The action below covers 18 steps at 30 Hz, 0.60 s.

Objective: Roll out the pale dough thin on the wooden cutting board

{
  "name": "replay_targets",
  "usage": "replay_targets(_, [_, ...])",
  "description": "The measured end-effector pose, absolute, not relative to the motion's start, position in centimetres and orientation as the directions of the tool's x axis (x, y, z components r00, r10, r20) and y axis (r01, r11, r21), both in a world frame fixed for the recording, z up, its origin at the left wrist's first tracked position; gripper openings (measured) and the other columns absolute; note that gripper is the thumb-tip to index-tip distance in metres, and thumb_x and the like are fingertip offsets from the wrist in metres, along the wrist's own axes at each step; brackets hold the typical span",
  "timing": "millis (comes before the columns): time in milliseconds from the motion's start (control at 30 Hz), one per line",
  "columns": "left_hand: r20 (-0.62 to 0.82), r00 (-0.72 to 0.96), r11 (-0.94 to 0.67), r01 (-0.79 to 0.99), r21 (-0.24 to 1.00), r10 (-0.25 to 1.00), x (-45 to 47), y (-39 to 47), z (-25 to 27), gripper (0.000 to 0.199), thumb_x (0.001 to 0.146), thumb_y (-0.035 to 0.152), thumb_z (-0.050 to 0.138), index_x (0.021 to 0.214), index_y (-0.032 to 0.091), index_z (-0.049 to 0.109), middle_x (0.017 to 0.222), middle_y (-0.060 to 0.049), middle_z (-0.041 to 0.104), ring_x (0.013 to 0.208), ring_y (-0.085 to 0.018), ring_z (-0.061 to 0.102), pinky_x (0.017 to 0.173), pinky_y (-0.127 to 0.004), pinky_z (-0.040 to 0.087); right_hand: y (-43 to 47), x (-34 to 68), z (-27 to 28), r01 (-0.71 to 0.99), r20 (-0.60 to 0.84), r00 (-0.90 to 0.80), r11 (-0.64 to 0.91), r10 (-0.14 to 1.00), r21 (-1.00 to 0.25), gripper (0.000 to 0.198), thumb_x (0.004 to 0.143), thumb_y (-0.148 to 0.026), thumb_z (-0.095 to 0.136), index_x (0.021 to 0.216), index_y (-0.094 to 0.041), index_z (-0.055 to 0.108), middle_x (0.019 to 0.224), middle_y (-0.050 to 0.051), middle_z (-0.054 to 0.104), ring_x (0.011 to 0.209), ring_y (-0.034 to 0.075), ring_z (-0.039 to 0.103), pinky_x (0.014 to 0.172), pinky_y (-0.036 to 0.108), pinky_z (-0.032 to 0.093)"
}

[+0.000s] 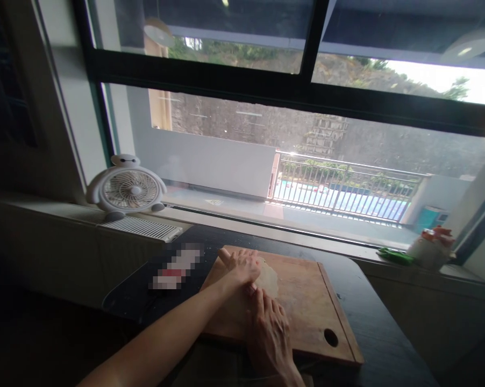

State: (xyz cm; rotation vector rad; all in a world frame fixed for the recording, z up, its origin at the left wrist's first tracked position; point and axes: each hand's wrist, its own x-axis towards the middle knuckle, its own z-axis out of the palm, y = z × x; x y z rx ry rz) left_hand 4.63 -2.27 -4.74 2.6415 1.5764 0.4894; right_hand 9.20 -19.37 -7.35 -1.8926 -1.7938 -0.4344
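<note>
A wooden rolling pin (225, 256) lies slantwise on the wooden cutting board (302, 317), mostly covered by my hands. Under and beside it is a thin, pale sheet of dough (269, 280), its far right part showing. My left hand (244, 265) is closed over the far part of the pin, fingers bent across it. Nearer to me, my right hand (271, 320) presses down over the near part of the pin, its fingers pointing away from me. The pin's near end is hidden beneath this hand.
The board rests on a dark table (371, 312) beside a large window. A blurred-out red and white item (177, 271) lies left of the board. A white fan (132, 188) stands on the radiator; a green item (396, 256) and a pale container (430, 251) sit on the sill.
</note>
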Motion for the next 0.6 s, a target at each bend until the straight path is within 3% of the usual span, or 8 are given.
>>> replay_targets(133, [0.293, 0.466, -0.525, 0.835, 0.165, 0.835, 1.4, -3.8, -5.0, 0.041, 0.085, 0.037, 0.034, 0.117, 0.022, 0.054, 0.111, -0.008, 0.06, 0.107, -0.026, 0.049, 0.098, -0.04, 0.029, -20.1, 8.2, -8.0, 0.996, 0.557, 0.022, 0.029, 0.83, -0.083, 0.055, 0.079, -0.005, 0.039, 0.134, -0.016, 0.04, 0.128, 0.013, 0.05, 0.112, 0.023, 0.048, 0.094, 0.036, 0.036])
replay_targets(267, [0.331, 0.497, -0.565, 0.811, 0.153, 0.802, -0.1, -4.5, -5.3, 0.044, 0.085, 0.04, 0.031, 0.12, 0.025, 0.054, 0.116, -0.006, 0.059, 0.112, -0.025, 0.046, 0.102, -0.037, 0.025, -20.2, 8.3, -8.0, 0.995, 0.568, 0.015, 0.041, 0.823, -0.087, 0.055, 0.079, -0.007, 0.039, 0.133, -0.017, 0.042, 0.127, 0.012, 0.05, 0.113, 0.024, 0.047, 0.095, 0.037, 0.035])
replay_targets(400, [0.283, 0.463, -0.52, 0.836, 0.175, 0.84, 1.4, -3.9, -4.9, 0.044, 0.085, 0.041, 0.035, 0.123, 0.025, 0.051, 0.118, -0.005, 0.059, 0.114, -0.024, 0.042, 0.101, -0.035, 0.027, -19.8, 9.1, -7.1, 0.994, 0.546, 0.031, 0.031, 0.837, -0.103, 0.049, 0.081, -0.007, 0.04, 0.129, -0.019, 0.045, 0.118, 0.011, 0.056, 0.105, 0.021, 0.051, 0.091, 0.034, 0.036])
replay_targets(600, [0.226, 0.48, -0.519, 0.837, 0.17, 0.848, 5.5, -2.1, -3.8, 0.041, 0.086, 0.043, 0.035, 0.116, 0.022, 0.054, 0.108, -0.01, 0.06, 0.108, -0.027, 0.048, 0.095, -0.044, 0.031, -18.6, 11.0, -6.9, 0.988, 0.515, 0.104, -0.028, 0.851, -0.152, 0.034, 0.087, -0.014, 0.04, 0.119, -0.018, 0.052, 0.1, 0.008, 0.061, 0.094, 0.02, 0.054, 0.085, 0.034, 0.037])
